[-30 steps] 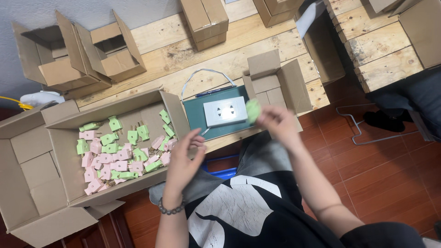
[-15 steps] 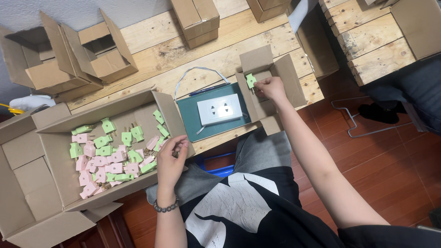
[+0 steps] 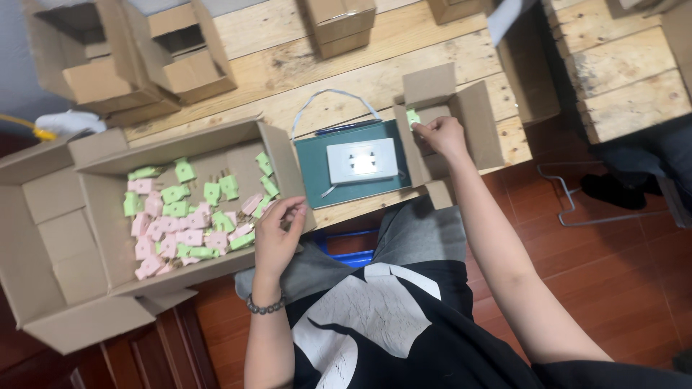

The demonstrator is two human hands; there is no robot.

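Wooden planks form the workbench [image 3: 303, 79], crowded with open cardboard cartons. Since a second ago the right hand [image 3: 441, 135] has carried its small green tag [image 3: 413, 117] from above the teal pad [image 3: 355, 189] into the small open box [image 3: 447, 122], fingertips pinching it. The left hand [image 3: 278, 238] has dropped to the edge of the large carton [image 3: 94, 216] of pink and green tags, fingers loosely curled, holding nothing. A white plate [image 3: 362, 160] lies on the pad.
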